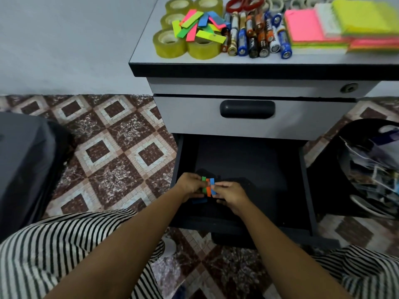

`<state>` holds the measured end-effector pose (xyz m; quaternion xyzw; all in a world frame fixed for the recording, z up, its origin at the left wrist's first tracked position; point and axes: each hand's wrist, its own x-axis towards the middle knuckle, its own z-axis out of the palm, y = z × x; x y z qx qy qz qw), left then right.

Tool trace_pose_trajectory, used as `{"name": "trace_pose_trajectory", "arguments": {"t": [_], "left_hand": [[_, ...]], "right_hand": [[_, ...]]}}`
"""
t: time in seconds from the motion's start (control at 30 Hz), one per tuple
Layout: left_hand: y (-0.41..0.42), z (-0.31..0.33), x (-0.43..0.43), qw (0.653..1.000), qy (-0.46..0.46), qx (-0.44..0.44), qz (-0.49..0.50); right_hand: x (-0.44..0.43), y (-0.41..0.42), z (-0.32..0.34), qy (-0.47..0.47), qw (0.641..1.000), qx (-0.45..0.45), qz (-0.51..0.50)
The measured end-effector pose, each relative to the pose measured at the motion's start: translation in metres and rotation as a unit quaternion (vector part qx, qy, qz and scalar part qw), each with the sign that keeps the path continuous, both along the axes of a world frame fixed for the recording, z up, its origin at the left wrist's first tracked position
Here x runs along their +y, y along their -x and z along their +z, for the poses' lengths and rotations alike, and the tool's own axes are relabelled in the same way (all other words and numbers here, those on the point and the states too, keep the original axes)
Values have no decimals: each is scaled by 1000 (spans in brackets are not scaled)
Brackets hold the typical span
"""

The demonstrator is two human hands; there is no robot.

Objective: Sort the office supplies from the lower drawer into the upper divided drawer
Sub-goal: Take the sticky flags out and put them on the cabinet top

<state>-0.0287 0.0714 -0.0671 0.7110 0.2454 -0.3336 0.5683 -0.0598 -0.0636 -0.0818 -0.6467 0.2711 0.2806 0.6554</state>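
Observation:
The lower drawer (302, 169) is pulled out, dark inside. Over its front part my left hand (190, 185) and my right hand (232, 196) meet and together pinch a small bunch of coloured paper strips (208, 186): green, orange and blue. One blue strip (199, 201) lies on the drawer floor below my hands. The upper drawer (194, 117) with its black handle (247, 108) is closed. On the cabinet top (146, 55) lie tape rolls (170, 43), more coloured strips (195, 24), batteries (254, 35), scissors (244, 2) and sticky-note pads (306, 24).
A black bin (367, 169) full of rubbish stands right of the cabinet. A dark bag or seat (23, 169) sits at the left on the patterned tile floor (114, 147). My striped trousers fill the bottom of the view.

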Motion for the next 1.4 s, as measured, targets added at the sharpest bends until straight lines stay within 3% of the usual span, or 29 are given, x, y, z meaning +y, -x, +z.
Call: {"name": "trace_pose_trajectory", "arguments": {"t": [0.37,0.83,1.03,1.17,1.4], "left_hand": [[2,1,-2,996,73,23,47],[4,-4,-7,1000,-18,-14,-1],[5,10,-12,1000,0,-11,1],[9,36,-15,999,25,-30,-12],[13,96,-11,995,66,-71,-23]], "right_hand": [[-1,-2,-2,-33,999,9,-34],[-1,0,-3,26,999,-12,-29],[-5,5,11,-96,991,16,-95],[-10,9,34,-101,987,-19,-122],[-9,6,103,-53,988,-118,-80]]}}
